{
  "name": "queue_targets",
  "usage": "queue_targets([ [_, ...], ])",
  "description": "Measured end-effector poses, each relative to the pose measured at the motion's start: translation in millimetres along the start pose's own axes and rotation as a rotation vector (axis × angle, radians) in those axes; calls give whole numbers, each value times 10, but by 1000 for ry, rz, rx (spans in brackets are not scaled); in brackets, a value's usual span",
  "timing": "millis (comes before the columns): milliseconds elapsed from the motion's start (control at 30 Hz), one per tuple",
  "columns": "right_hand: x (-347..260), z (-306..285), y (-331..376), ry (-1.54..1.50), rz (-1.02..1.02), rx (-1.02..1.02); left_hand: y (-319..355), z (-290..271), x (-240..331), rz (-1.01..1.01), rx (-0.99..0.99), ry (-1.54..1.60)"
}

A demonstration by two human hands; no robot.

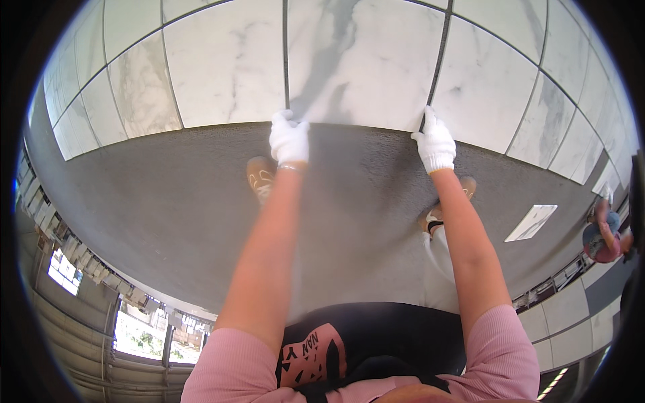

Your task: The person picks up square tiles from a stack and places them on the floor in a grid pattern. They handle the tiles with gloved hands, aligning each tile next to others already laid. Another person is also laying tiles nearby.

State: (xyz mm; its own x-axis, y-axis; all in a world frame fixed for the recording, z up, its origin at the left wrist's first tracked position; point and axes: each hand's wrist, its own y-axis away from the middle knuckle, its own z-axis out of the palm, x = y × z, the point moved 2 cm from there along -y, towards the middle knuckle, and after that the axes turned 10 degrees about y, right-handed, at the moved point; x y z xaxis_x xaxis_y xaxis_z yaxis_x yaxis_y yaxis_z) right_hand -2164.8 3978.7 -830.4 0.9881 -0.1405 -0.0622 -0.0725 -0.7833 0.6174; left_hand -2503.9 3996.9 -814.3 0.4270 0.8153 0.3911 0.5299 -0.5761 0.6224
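A white marble slab point(383, 74) with grey veining lies in front of me, in a row of similar slabs. At its near left corner, my left hand point(289, 138), in a white knit glove, has its fingers curled on the edge by the dark gap. My right hand point(435, 141), gloved the same way, grips the near right corner, with its fingers at the gap on that side. Both arms reach straight forward. The fingertips are partly hidden at the slab's edges.
More marble slabs point(225, 64) spread to both sides, with narrow dark gaps between them. Under my arms is a grey floor point(168, 201). A loose marble piece point(531, 223) lies on the right. At the far right, another person point(601, 232) bends near the slabs.
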Motion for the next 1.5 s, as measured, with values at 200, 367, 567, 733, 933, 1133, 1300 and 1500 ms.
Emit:
queue_targets([
  [200, -57, -5, 8, -75, 88, -66, -33, 19, -27, -18, -25, 40],
  [367, -73, 26, 18, -60, 104, -25, -15, 24, -8, -4, 1, 44],
  [567, -42, 65, 11, -81, 57, 47, 9, 36, -26, 22, 21, 85],
  [733, -36, 52, -18, -149, 144, -100, 31, -9, -11, -36, -31, 168],
  [933, -72, -74, -7, -103, 113, -137, 24, -87, -71, -102, -160, 303],
  [1133, -87, -275, 465, -121, -44, -253, 378, -144, -446, -207, -193, 879],
  [1300, -194, -321, 1549, -203, -64, -449, 1093, -692, -776, -428, -352, 802],
  [1500, -366, -646, 2642, -189, -192, -787, 1896, -1450, -542, -488, -372, 915],
])
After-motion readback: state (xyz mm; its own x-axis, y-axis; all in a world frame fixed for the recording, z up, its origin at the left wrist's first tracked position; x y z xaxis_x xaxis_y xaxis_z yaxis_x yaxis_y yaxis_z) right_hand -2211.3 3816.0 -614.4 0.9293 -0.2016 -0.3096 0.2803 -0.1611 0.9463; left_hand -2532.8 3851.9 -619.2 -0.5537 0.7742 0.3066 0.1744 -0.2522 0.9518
